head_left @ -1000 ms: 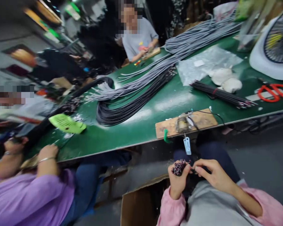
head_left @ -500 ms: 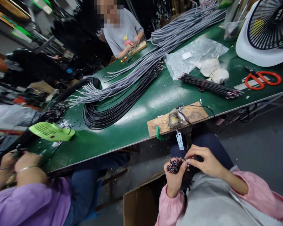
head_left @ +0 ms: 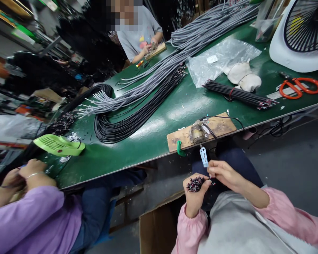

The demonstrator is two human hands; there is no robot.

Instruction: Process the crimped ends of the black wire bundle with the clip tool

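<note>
My left hand is closed around a bundle of short cables, their stripped red and dark ends pointing up. My right hand pinches one thin wire at the top of that bundle, just below a small blue-white tag. The tag hangs from a metal tool mounted on a wooden board at the near edge of the green table. Both hands are over my lap, in front of the table edge.
Long grey and black cable bundles cross the table. A tied bundle of short black cables, red scissors, a plastic bag, a white fan and a green fan lie on it. A cardboard box stands below. A person in purple sits left; another works at the far side.
My right hand has risen from beside the bundle to just under the hanging tag, pulling one wire. The view has shifted slightly; the left hand keeps its grip.
</note>
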